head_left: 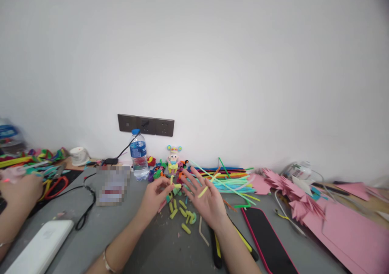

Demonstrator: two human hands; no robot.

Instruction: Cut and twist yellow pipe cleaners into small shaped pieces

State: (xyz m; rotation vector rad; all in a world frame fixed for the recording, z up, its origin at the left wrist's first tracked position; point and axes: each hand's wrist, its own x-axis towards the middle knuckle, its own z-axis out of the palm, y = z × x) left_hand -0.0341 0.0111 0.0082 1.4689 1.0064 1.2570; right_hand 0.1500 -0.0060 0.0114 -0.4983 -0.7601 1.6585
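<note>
Pinched between the thumb and fingers of my left hand [160, 194] is a small bent piece of yellow pipe cleaner [175, 185]. To its right, my right hand [207, 201] is turned palm up, fingers spread. A short yellow pipe cleaner strip [203, 192] crosses that palm and passes under the thumb. Short yellow-green pipe cleaner rolls [182, 212] lie on the grey table below both hands. Behind them stands a small toy figure [173, 159] with round ears. A tool with black and yellow handles [216, 249] lies partly hidden under my right forearm.
A water bottle [139, 156] stands behind my left hand. Coloured pipe cleaners [234, 181] lie along the wall. At right are a red-edged phone [269, 241] and pink paper [355, 233]; at left, a white device [45, 245], red scissors [59, 187] and another person's hand [26, 191].
</note>
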